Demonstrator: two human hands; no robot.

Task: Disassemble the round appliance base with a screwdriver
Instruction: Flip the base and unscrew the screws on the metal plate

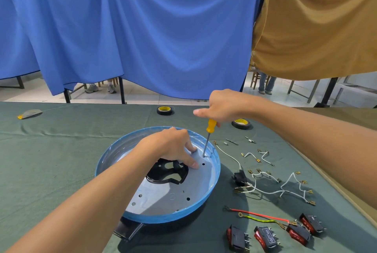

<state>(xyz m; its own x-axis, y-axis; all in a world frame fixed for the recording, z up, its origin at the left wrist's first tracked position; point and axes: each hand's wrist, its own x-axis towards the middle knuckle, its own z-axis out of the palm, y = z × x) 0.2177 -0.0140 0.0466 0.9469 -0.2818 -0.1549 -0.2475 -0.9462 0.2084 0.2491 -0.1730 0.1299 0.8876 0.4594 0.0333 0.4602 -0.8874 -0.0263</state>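
I see the round appliance base with a blue rim and pale grey floor [155, 219] lying open side up on the green-covered worktop [51, 160], near the middle. A black irregular cut-out [167, 173] sits in its centre.

My left hand [171, 146] rests inside the base, its fingers [192, 164] spread and pressing flat on the grey floor, holding nothing. My right hand [222, 107] grips the yellow-handled screwdriver [208, 138] with curled fingers. The metal shaft is nearly upright, and its tip rests on a screw [204, 155] at the far right of the floor, just right of the left hand's fingers.

To the right of the base lie loose white wires with brass terminals [265, 187], and nearer, four red-and-black rocker switches [267, 237] with a red wire [259, 215]. Two black tape rolls [165, 110] [241, 123] lie further off, the right one partly hidden by my right hand. A blue cloth [142, 28] and a tan cloth [316, 38] hang behind the worktop.
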